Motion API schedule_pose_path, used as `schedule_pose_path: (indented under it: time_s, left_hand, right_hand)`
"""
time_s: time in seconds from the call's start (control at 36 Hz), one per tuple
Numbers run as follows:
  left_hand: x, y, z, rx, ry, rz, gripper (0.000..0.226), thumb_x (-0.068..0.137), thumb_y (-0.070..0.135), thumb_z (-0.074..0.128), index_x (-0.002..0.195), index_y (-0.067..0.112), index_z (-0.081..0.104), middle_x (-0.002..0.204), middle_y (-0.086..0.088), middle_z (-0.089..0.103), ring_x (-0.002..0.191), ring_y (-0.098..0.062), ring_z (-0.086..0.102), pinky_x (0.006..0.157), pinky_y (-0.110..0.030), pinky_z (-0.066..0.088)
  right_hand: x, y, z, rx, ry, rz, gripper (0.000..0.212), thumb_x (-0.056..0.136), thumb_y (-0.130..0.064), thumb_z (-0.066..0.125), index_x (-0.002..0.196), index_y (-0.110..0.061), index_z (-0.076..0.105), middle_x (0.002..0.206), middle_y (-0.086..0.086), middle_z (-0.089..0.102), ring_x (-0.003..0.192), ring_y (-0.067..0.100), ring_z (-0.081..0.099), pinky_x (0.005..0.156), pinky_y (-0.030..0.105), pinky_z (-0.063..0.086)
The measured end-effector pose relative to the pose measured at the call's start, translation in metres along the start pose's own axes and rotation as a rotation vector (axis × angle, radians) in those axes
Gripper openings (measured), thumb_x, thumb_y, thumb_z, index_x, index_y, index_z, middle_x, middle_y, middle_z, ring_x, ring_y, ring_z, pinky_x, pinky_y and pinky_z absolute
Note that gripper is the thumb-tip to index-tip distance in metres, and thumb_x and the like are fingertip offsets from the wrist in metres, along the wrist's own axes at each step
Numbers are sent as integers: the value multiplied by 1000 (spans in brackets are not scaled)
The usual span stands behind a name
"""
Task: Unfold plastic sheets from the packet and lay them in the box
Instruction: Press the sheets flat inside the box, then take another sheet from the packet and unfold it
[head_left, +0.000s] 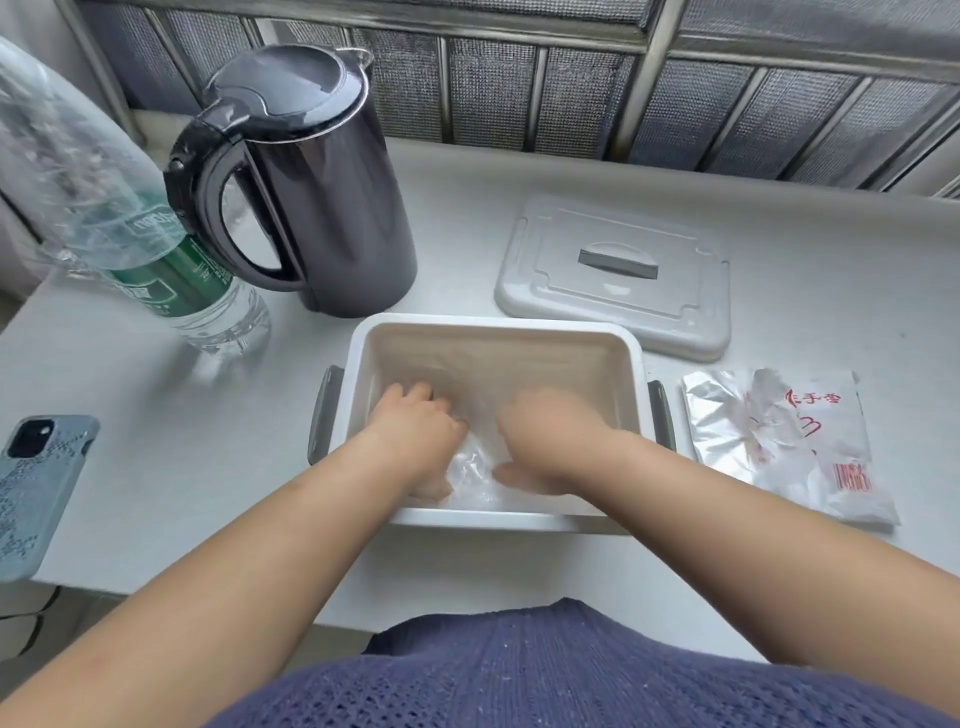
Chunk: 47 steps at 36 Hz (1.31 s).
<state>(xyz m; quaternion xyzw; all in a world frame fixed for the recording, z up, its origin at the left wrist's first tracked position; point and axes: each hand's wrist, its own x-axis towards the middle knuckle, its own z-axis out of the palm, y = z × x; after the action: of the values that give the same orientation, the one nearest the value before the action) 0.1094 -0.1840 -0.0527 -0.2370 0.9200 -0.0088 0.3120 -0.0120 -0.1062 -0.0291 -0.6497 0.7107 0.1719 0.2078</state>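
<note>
1. Head view: a clear plastic sheet (474, 467) lies crumpled on the floor of the white box (493, 326), close to the near wall and between the two hands.
2. Left hand (415, 434) is down in the box with its fingers bent onto the sheet. I cannot tell if it pinches the sheet or only presses it.
3. Right hand (553, 436) is in the box too, but it is blurry, so I cannot tell if it holds anything.
4. The packet (779, 447) lies open on the table, just right of the box. The lid (613, 275) sits behind it.
5. A kettle (322, 182), a water bottle (156, 249) and a phone (36, 483) are off to the left.
6. What could go wrong: the sheet looks thin and light. It may stick to the fingers and lift when the hands come out, or stay bunched up. A hard tug may tear it.
</note>
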Motion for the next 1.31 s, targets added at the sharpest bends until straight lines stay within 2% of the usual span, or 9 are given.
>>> schedule_pose_path:
  time_s: [0.22, 0.39, 0.53, 0.64, 0.72, 0.86, 1.03, 1.14, 1.31]
  left_hand:
    - [-4, -1, -8, 13, 25, -72, 62, 77, 62, 60, 128, 26, 54, 127, 0, 48, 121, -25, 35, 91, -36, 31]
    - [-20, 2, -37, -190, 259, -284, 41, 87, 55, 53, 109, 23, 67, 118, 2, 58, 113, -25, 43, 86, -34, 35]
    - [-35, 32, -68, -460, 752, -438, 26, 88, 37, 57, 94, 13, 64, 102, -5, 60, 98, -30, 53, 77, -34, 36]
    - [-27, 84, -90, -642, 1075, -214, 26, 82, 32, 53, 91, 10, 62, 89, -8, 61, 79, -30, 60, 69, -32, 40]
    - [-14, 134, -101, -671, 1141, -23, 23, 82, 24, 53, 93, 5, 63, 89, -10, 63, 80, -29, 59, 75, -32, 42]
    - [15, 206, -93, -735, 947, 202, 24, 83, 16, 52, 99, 7, 66, 97, -7, 65, 85, -29, 62, 76, -35, 48]
    - [62, 250, -52, -831, 447, 3, 41, 96, 22, 49, 136, 15, 49, 141, 0, 47, 128, -22, 42, 103, -34, 37]
    - [82, 261, -28, -735, 414, -34, 28, 83, 14, 57, 110, 7, 61, 127, -4, 57, 114, -31, 53, 86, -42, 50]
    - [84, 267, -25, -887, 552, -121, 42, 78, 31, 38, 92, 15, 74, 99, 0, 71, 90, -24, 62, 72, -31, 51]
  right_hand:
    - [2, 12, 14, 132, -221, 81, 44, 81, -16, 61, 121, -6, 48, 122, 13, 46, 106, 33, 55, 82, 33, 48]
    - [-25, 42, -6, 464, 262, 28, 35, 89, -20, 52, 123, -18, 59, 122, -1, 61, 116, 21, 53, 90, 27, 44]
    - [-45, 73, 1, 812, 811, 107, 16, 83, -8, 59, 96, -8, 69, 80, -4, 61, 77, 19, 58, 72, 21, 40]
    - [-62, 112, 17, 935, 862, 291, 12, 86, -9, 56, 94, -10, 66, 67, -12, 53, 63, 11, 48, 61, 6, 34]
    - [-73, 144, 37, 910, 732, 380, 18, 88, -14, 53, 103, -12, 63, 77, -7, 57, 72, 12, 50, 62, 15, 30]
    - [-93, 190, 72, 866, 524, 417, 31, 90, -15, 52, 120, -10, 59, 118, 4, 61, 110, 18, 54, 82, 18, 33]
    - [-104, 223, 108, 787, 297, 310, 39, 91, -17, 53, 130, -13, 52, 134, 5, 51, 121, 19, 49, 94, 20, 32]
    - [-108, 234, 129, 703, 179, 222, 33, 87, -18, 55, 118, -10, 60, 121, 9, 58, 106, 21, 52, 73, 19, 31]
    - [-111, 239, 138, 735, 129, 158, 61, 89, -35, 58, 142, -16, 35, 144, 4, 36, 135, 15, 28, 106, 26, 25]
